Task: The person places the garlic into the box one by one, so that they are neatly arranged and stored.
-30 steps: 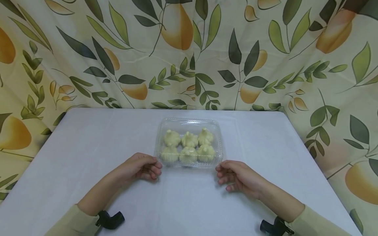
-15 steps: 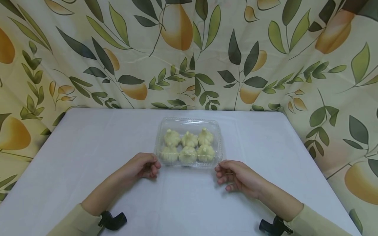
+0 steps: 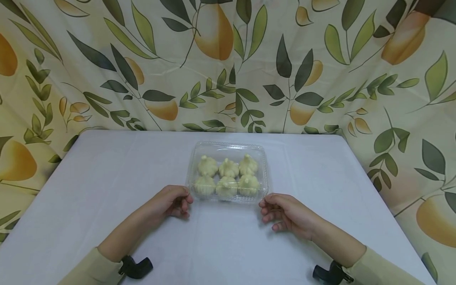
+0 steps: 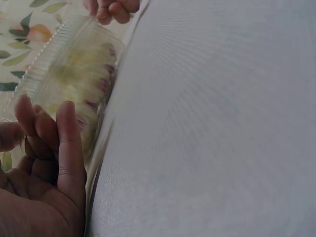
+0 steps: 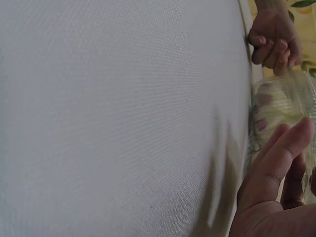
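A clear plastic clamshell box [image 3: 230, 147] sits on the table with its lid down. Inside, in two rows, are several pale yellow-green, garlic-bulb-shaped pieces [image 3: 228, 168] with ridged sides and knobbed tops. Purple patches show low on these pieces [image 4: 79, 74] in the left wrist view. My left hand [image 3: 173, 202] pinches the box's near left corner, thumb and index finger at the rim. At the near right corner, my right hand [image 3: 286, 213] pinches the rim likewise, its other fingers loosely bent. The right wrist view shows the left hand [image 5: 276, 42] at the plastic edge.
A white cloth covers the table [image 3: 228, 245]. Behind and beside it hangs a curtain [image 3: 221, 87] printed with leaves and fruit. Black wrist mounts [image 3: 136, 267] sit at both cuffs of the beige sleeves [image 3: 94, 269].
The left hand has shifted very slightly, its fingers drawing a little closer together at the box corner. The box and right hand stay practically where they were.
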`<state>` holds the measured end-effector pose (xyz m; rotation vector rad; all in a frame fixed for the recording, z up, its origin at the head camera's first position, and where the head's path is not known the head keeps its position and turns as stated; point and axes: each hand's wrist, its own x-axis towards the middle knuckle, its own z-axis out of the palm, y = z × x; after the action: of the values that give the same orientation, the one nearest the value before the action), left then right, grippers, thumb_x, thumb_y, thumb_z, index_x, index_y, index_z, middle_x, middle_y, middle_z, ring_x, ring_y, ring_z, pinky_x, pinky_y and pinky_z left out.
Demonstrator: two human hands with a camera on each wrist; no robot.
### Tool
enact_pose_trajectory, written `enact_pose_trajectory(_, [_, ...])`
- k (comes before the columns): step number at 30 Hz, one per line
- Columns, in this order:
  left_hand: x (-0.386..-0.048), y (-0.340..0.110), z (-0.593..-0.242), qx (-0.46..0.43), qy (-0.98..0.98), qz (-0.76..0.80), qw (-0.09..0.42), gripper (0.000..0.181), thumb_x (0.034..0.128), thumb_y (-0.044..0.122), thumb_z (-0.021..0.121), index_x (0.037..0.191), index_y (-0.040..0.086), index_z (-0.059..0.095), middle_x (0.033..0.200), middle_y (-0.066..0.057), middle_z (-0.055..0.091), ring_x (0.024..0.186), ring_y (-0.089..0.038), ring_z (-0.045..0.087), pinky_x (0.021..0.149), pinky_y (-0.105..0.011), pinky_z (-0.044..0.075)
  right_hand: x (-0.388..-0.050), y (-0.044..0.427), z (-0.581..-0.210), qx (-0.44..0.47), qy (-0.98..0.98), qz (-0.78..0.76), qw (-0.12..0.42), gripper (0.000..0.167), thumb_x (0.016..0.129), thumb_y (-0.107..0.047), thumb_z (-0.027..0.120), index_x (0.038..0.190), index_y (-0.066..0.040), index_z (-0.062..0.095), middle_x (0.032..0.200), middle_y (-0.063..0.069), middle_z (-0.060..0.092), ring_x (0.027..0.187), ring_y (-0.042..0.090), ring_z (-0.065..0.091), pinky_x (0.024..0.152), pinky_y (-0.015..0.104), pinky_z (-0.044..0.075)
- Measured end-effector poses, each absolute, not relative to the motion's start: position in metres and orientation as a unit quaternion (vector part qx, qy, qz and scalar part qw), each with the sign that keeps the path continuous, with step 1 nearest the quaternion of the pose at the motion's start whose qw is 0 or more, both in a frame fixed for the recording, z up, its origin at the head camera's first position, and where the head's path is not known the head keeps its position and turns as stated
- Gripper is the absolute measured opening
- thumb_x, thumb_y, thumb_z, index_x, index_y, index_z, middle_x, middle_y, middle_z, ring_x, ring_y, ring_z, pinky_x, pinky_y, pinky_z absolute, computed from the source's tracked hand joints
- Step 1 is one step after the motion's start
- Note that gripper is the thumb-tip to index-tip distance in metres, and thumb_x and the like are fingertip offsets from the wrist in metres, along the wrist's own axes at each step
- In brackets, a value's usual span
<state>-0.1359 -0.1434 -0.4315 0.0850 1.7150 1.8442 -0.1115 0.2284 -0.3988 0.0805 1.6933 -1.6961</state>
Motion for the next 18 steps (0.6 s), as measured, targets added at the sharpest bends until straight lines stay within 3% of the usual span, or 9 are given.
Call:
enact_pose_trajectory(8, [-0.1356,-0.1426,-0.4324,0.02,0.645,0.697,0.312,0.023,0.0953,0.014,0.046,0.083,0.004,0.062,0.065,0.001,0.056,0.066,-0.014,0.06,0.069,-0.039,0.061,-0.1126,0.2285,-0.4007,0.033,0.644,-0.669,0.369,0.024,0.102,-0.031,0.05,0.105,-0.011,0.062,0.095,-0.002,0.062,0.083,0.011,0.064,0.065,0.026,0.054])
enact_pose_trajectory(18, [-0.1348,-0.1416,-0.4308,0.024,0.647,0.695,0.314,0.023,0.0949,0.015,0.046,0.084,0.001,0.061,0.065,0.0,0.057,0.066,-0.017,0.063,0.067,-0.038,0.061,-0.1128,0.226,-0.4007,0.048,0.651,-0.666,0.362,0.018,0.1,-0.026,0.05,0.099,-0.013,0.062,0.089,-0.003,0.059,0.077,0.009,0.058,0.061,0.022,0.051])
